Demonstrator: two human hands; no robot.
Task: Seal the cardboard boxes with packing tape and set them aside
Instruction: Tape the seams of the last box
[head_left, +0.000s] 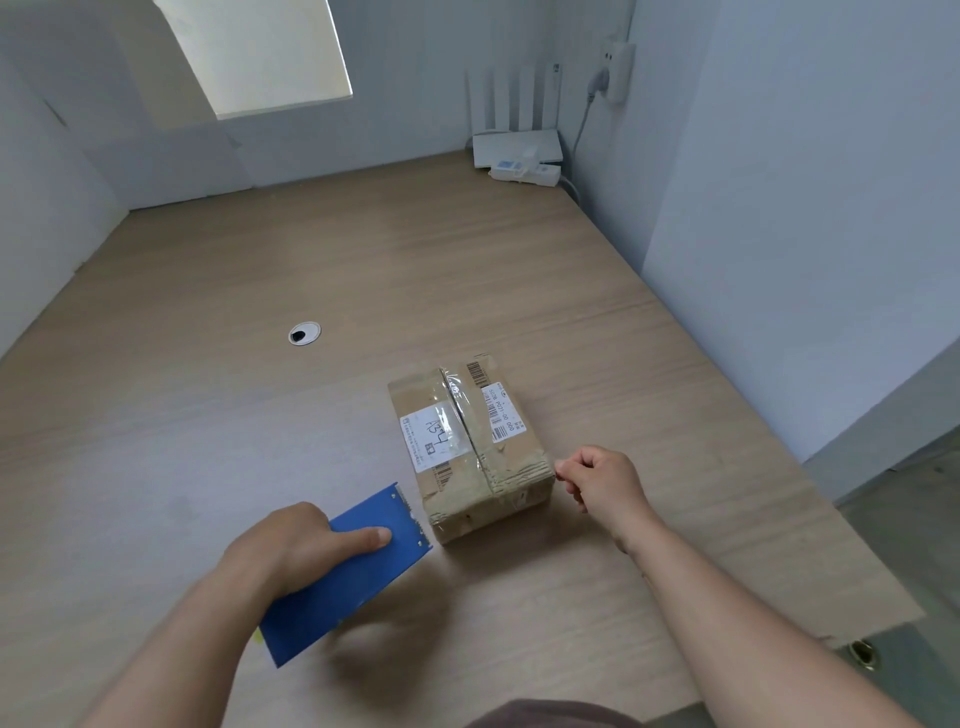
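Holding the dispenser beside a taped box

Sitting on a wide wood-grain desk, the scene is sparse. Desk runs back to pale walls, with a round cable grommet in the surface left of centre. White router with upright antennas sits in the far right corner, a white power strip just in front of it.

Cardboard box rests flat on the desk, right of centre, near the person. Flaps closed. Clear tape runs along the centre seam and down the near face. White labels and barcodes on top, one with handwriting on it.

Blue tape dispenser is just left of the box's near corner, its toothed edge pointing at that corner and very close to it; can't tell if it touches. Tape roll itself is hidden.

Left hand wraps the dispenser from above, index finger pressed flat along the blue plate.

Right hand hovers just right of the box's near right edge, fingers curled in, thumb and forefinger pinched together. Can't tell whether a tape end is between them. Looks clear of the box.
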